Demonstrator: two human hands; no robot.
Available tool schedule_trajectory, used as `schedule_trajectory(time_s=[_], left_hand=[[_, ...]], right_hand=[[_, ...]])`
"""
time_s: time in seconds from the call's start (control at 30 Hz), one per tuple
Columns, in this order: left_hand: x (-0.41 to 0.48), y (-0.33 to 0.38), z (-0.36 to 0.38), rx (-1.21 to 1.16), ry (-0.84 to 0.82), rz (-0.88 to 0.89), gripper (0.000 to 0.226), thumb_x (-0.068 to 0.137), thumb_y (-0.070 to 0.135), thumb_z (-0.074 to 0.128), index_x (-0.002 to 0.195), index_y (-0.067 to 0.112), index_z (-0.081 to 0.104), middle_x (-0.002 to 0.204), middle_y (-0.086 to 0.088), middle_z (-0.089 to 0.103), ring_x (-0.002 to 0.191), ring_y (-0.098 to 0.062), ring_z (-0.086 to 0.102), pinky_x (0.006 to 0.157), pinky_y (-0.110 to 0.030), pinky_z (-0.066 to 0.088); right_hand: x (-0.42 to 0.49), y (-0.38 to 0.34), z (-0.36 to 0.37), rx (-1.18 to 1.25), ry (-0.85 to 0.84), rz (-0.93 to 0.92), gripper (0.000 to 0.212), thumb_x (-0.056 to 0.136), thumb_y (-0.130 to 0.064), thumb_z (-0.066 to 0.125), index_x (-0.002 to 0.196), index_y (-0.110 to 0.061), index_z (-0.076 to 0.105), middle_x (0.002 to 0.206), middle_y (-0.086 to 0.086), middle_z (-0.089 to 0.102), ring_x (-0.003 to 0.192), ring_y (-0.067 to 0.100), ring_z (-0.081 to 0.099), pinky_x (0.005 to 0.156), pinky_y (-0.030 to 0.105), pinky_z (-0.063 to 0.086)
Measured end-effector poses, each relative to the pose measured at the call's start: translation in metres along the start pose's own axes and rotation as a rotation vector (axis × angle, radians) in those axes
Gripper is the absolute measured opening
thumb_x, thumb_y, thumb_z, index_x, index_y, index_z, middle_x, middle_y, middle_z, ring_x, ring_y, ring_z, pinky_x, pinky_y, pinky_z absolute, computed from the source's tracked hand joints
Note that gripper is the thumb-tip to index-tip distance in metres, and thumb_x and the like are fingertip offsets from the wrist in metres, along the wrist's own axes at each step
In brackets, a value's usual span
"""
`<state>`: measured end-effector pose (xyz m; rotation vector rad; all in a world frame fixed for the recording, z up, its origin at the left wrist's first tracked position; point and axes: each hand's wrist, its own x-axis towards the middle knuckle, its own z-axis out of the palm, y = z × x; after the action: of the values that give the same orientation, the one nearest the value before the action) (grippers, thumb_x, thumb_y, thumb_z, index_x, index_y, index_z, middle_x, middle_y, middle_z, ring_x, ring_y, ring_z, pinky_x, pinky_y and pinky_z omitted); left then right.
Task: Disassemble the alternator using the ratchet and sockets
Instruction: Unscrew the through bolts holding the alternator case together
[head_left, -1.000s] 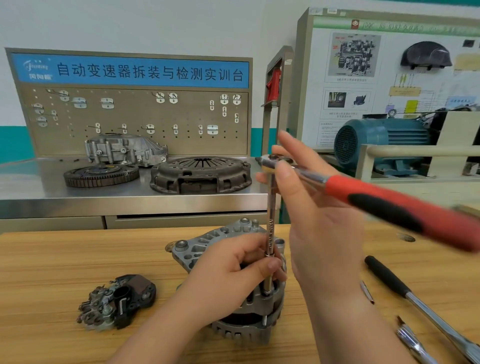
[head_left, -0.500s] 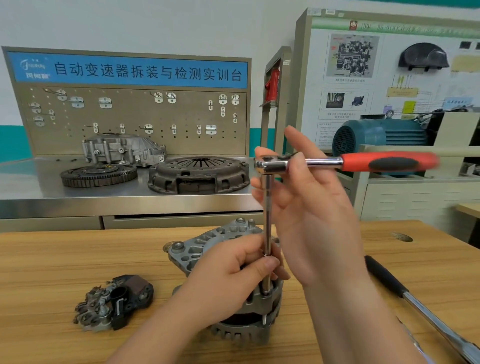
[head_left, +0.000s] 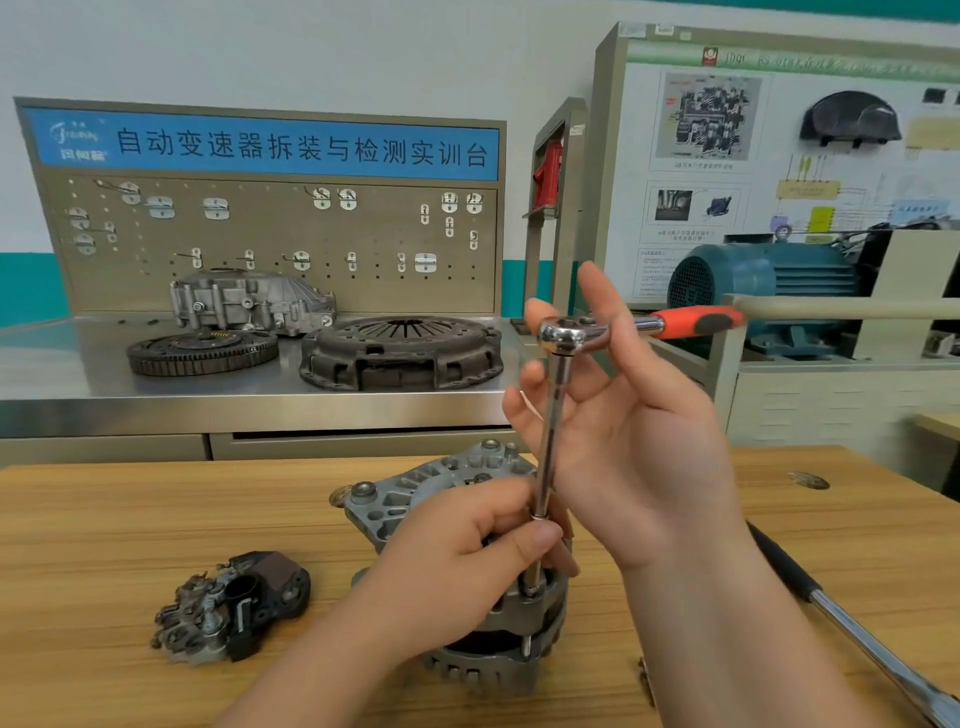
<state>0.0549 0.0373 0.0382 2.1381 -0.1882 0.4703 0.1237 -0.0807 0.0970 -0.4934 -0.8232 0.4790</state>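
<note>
Light was bright and even, shadows soft. The steel counter (head_left: 260, 400) showed mild glare. Straight lines bowed toward the edges, and the ratchet (head_left: 693, 322) handle looked slightly blurred.

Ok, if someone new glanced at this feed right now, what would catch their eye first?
Mid-frame, the ratchet with its orange handle sits atop a steel bar standing upright on the alternator on the wooden table. The left hand grips the bar low down; the right hand is spread open around the ratchet's head. A black part lies left of the alternator.
</note>
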Motion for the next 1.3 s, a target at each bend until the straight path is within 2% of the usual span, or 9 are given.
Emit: schedule_trajectory(time_s=[0.2,0.27,0.37,0.43,0.57,0.73,0.93,1.07,1.3], left_hand=[[-0.001,0.002,0.003,-0.016,0.043,-0.004,0.025,0.088,0.032,0.053,0.104,0.021,0.067,0.095,0.009,0.076,0.095,-0.009,0.07,0.093,-0.048,0.051],[-0.001,0.002,0.003,-0.013,0.046,-0.005,0.021,0.089,0.034,0.051,0.101,0.026,0.067,0.093,0.01,0.075,0.094,-0.009,0.07,0.092,-0.048,0.052],[-0.001,0.003,0.004,-0.004,0.051,0.001,0.019,0.09,0.034,0.049,0.092,0.03,0.067,0.084,0.016,0.073,0.088,-0.006,0.068,0.088,-0.042,0.053],[-0.002,0.004,0.005,0.003,0.046,0.003,0.022,0.089,0.036,0.05,0.093,0.025,0.069,0.084,0.017,0.074,0.088,-0.006,0.068,0.088,-0.043,0.053],[-0.001,0.003,0.006,-0.038,0.057,-0.013,0.029,0.085,0.045,0.054,0.095,0.023,0.07,0.087,0.009,0.076,0.091,-0.013,0.07,0.091,-0.05,0.051],[0.001,0.001,0.007,-0.018,0.069,-0.022,0.017,0.085,0.039,0.053,0.09,0.033,0.068,0.084,0.01,0.075,0.082,-0.015,0.069,0.082,-0.053,0.053],[-0.002,0.006,0.004,0.017,0.052,0.033,0.02,0.092,0.045,0.045,0.096,0.037,0.063,0.089,0.021,0.071,0.089,-0.01,0.067,0.085,-0.047,0.053],[-0.002,0.004,0.005,0.001,0.072,0.023,0.02,0.09,0.032,0.047,0.098,0.025,0.065,0.088,0.013,0.075,0.091,-0.012,0.07,0.089,-0.05,0.052],[0.001,0.001,0.007,-0.045,0.092,0.017,0.024,0.085,0.045,0.052,0.103,0.034,0.063,0.098,0.009,0.075,0.095,-0.021,0.07,0.09,-0.053,0.052]], right_hand=[[-0.003,0.005,0.001,-1.116,0.039,-0.678,0.033,0.094,-0.024,0.053,0.126,-0.031,0.055,0.085,-0.021,0.07,0.092,-0.004,0.066,0.09,0.039,0.052],[-0.005,0.007,0.005,-0.911,0.071,-0.609,0.032,0.094,-0.026,0.055,0.124,-0.035,0.054,0.096,-0.015,0.073,0.1,0.004,0.067,0.095,0.032,0.051],[-0.003,0.004,0.011,-0.173,0.049,-0.123,0.035,0.089,-0.031,0.054,0.123,-0.021,0.057,0.095,0.0,0.076,0.085,0.015,0.071,0.082,0.028,0.056],[-0.001,-0.001,0.007,-0.001,0.025,0.084,0.041,0.086,-0.033,0.049,0.123,-0.019,0.056,0.094,0.001,0.076,0.076,0.015,0.071,0.074,0.028,0.057],[-0.003,0.004,0.008,-0.096,-0.005,-0.052,0.028,0.091,-0.03,0.054,0.119,-0.026,0.059,0.098,0.004,0.076,0.083,0.014,0.07,0.079,0.028,0.056],[-0.01,0.014,0.003,-1.061,0.076,-0.777,0.029,0.092,-0.029,0.056,0.116,-0.045,0.055,0.113,-0.016,0.065,0.109,0.006,0.062,0.097,0.024,0.047],[-0.004,0.002,0.012,-0.12,0.125,-0.112,0.016,0.093,-0.026,0.053,0.106,-0.024,0.063,0.097,0.003,0.075,0.076,0.017,0.07,0.075,0.031,0.054],[-0.003,-0.004,0.004,0.04,0.084,0.012,0.023,0.086,-0.029,0.056,0.107,-0.026,0.064,0.099,0.005,0.075,0.072,0.017,0.069,0.076,0.032,0.053],[-0.004,0.01,0.0,-1.153,0.11,-0.859,0.019,0.089,-0.007,0.062,0.101,-0.021,0.067,0.099,0.008,0.073,0.095,0.014,0.064,0.094,0.011,0.045]])
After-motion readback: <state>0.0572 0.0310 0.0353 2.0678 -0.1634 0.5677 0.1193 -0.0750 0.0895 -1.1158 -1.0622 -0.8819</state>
